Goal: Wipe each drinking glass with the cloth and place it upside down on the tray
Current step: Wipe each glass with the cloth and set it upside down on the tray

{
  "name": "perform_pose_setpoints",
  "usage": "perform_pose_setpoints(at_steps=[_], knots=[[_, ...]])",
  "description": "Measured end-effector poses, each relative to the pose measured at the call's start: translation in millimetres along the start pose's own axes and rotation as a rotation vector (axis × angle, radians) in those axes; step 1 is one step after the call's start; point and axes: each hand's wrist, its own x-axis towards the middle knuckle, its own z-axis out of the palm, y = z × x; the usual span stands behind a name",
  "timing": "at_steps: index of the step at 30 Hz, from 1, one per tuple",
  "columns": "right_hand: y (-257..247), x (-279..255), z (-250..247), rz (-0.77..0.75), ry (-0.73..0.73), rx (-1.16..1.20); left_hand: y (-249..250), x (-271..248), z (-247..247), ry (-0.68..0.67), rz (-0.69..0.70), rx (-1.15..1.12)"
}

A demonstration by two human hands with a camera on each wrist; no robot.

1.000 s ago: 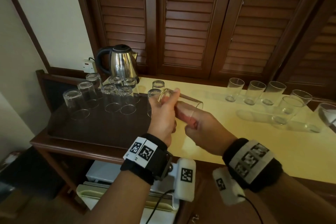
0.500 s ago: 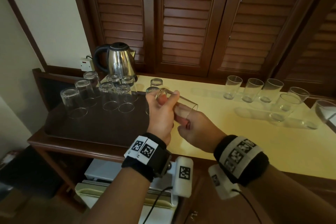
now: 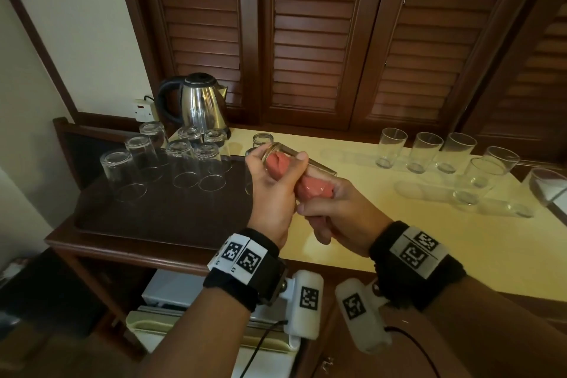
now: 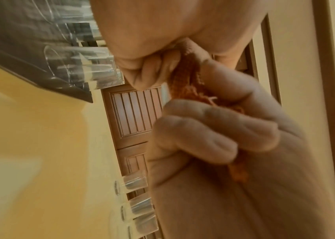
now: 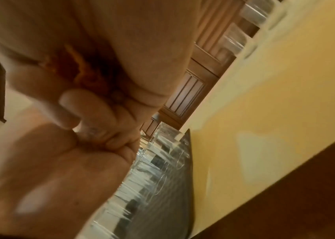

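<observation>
A clear drinking glass (image 3: 320, 167) lies on its side in the air above the tray's right edge, base pointing up-left. My left hand (image 3: 276, 184) grips it round the middle. A pink cloth (image 3: 277, 164) is stuffed inside the glass and bulges out of its mouth. My right hand (image 3: 333, 201) grips that bunched end with curled fingers. The cloth (image 4: 185, 80) shows between both hands in the left wrist view, and the cloth (image 5: 84, 71) is tucked in the right palm. Several glasses (image 3: 181, 163) stand upside down on the dark tray (image 3: 159, 218).
Several upright glasses (image 3: 425, 152) stand along the back right of the yellow counter (image 3: 399, 239). A steel kettle (image 3: 199, 104) sits behind the tray by a wall socket. Louvred wooden doors rise behind the counter. A small fridge sits under the counter's front edge.
The pink cloth now fills the glass, where earlier only my right fingers showed at its mouth. Both hands stay together over the tray's right edge.
</observation>
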Motion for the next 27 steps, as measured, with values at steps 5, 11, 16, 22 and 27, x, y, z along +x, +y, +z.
perform_pose_setpoints(at_steps=[5, 11, 16, 22, 27], knots=[[1.4, 3.4, 0.9, -0.257, 0.026, -1.014, 7.8, 10.0, -6.8, -0.038, -0.149, 0.064], [-2.9, -2.5, 0.5, 0.002, -0.059, -0.109, 3.7, -1.9, -2.6, -0.024, -0.086, -0.034], [-0.6, 1.9, 1.4, -0.224, 0.017, -0.889, 10.8, 7.8, -6.5, -0.015, -0.132, 0.088], [1.5, -2.6, 7.3, -0.066, 0.039, -0.109, 10.8, 0.2, 0.9, -0.058, -0.049, 0.002], [-5.7, -0.9, 3.0, -0.290, 0.076, -0.921, 18.7, 7.0, -1.7, -0.020, -0.134, 0.129]])
